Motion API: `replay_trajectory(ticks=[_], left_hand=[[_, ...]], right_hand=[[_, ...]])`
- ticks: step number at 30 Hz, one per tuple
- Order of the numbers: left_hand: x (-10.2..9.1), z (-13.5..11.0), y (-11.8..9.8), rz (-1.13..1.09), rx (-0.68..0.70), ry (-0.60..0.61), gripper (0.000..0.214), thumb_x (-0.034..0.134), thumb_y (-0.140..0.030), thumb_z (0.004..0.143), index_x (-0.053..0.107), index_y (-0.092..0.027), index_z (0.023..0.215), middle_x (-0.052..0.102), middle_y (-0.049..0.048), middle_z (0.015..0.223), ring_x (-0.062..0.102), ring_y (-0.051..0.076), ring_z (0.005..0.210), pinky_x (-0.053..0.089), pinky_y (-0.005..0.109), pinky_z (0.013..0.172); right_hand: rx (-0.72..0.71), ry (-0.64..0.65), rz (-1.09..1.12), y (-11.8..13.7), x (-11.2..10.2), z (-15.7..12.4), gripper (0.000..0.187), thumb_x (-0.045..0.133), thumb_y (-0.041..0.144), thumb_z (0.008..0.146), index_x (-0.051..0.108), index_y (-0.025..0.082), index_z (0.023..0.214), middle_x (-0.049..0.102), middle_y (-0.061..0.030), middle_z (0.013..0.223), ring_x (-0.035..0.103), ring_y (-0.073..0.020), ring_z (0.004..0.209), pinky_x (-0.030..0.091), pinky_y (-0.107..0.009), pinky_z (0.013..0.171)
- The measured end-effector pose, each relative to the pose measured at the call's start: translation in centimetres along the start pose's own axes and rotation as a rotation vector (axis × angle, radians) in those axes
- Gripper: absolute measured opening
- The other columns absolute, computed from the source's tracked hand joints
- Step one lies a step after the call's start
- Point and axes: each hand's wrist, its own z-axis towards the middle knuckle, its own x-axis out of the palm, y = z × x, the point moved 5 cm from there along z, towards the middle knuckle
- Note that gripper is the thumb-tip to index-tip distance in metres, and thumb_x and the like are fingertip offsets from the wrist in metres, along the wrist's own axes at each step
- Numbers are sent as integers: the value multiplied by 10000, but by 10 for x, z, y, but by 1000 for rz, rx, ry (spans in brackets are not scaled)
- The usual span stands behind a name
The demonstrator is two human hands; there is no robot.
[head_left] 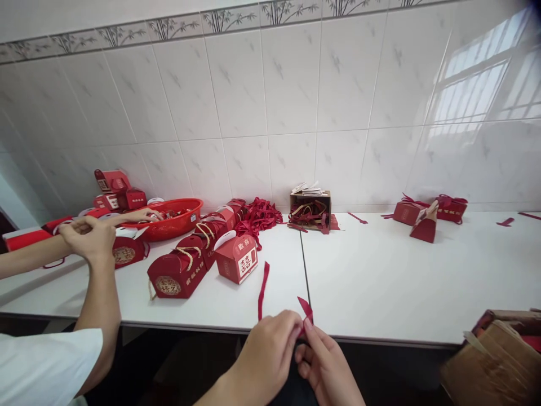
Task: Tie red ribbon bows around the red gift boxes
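Observation:
My left hand (270, 352) and my right hand (323, 361) meet at the table's front edge, fingers pinched together on a red ribbon (264, 288). One end of the ribbon rises up over the white table (380, 282); a short end (305, 307) sticks up between my fingertips. What else my hands hold below the edge is hidden. A small red gift box with a white handle (236, 256) stands just beyond the ribbon.
A co-worker in a white sleeve (91, 239) works at the left beside a red basket (173, 217) and several red boxes with rope handles (177, 273). Loose ribbons (260, 214), a small carton (310, 208), red boxes far right (425, 225), a cardboard box (494, 361).

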Motion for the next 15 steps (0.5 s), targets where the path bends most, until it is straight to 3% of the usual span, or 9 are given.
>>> replay_trajectory(ticks=[3,6,11,15], left_hand=[[4,-11,-7,-119,-5,54,144,347,-265,919,475,-228,973,632,10,827,579,138,698,401,233,650],[5,-18,1,-164,-109,34,145,438,-324,877,483,-223,972,619,-5,742,551,130,628,381,222,606],[1,-28,11,-247,-292,23,309,447,-458,855,527,-181,742,445,-36,548,406,102,498,288,219,495],[-5,-37,9,-355,-381,110,396,416,-528,852,480,-176,680,437,-37,543,453,105,501,320,216,514]], right_hand=[[-11,-28,115,-3,-10,0,337,842,361,557,655,136,723,535,36,557,491,-47,517,423,-148,495],[-34,-50,187,-2,-20,-2,300,827,361,587,665,166,746,546,33,593,492,-55,541,410,-147,468],[-128,-74,191,10,-35,-7,330,832,325,587,677,224,860,552,52,620,488,-45,520,365,-128,400],[-154,-71,194,15,-42,-16,319,802,365,629,678,204,875,544,48,587,499,-60,508,374,-147,384]])
